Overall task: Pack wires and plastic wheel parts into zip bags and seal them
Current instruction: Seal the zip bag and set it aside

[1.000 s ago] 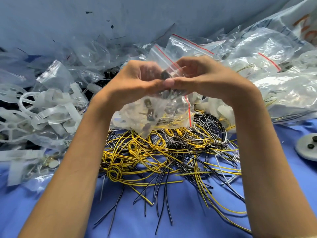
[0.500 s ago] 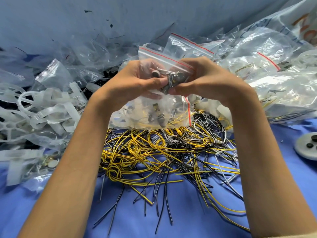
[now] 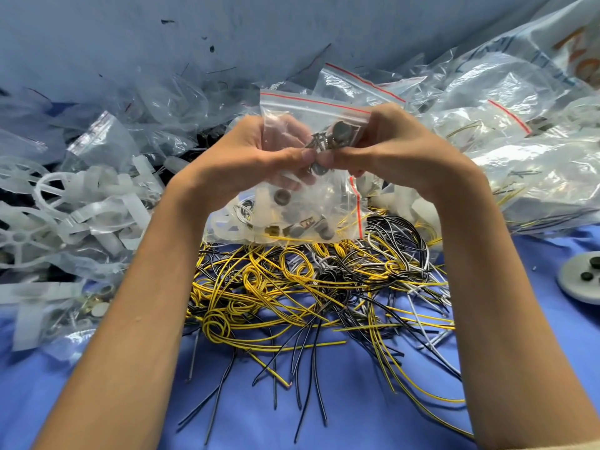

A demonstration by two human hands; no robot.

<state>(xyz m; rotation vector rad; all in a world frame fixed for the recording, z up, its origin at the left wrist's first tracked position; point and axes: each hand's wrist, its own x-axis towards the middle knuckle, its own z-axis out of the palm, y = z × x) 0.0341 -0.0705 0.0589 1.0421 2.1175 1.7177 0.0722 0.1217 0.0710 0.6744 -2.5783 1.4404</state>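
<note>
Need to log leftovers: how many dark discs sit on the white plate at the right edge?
2. The upper disc is at the frame's edge; the lower disc just below-left, both on the white plate. The plate is cropped, so more may be hidden.

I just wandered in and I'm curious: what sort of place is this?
Most likely a small-parts packing bench, perhaps in a workshop. A heap of loose wires lies on a blue cloth, white plastic wheel parts pile beside it, and the left hand and right hand grip a zip bag.
</note>
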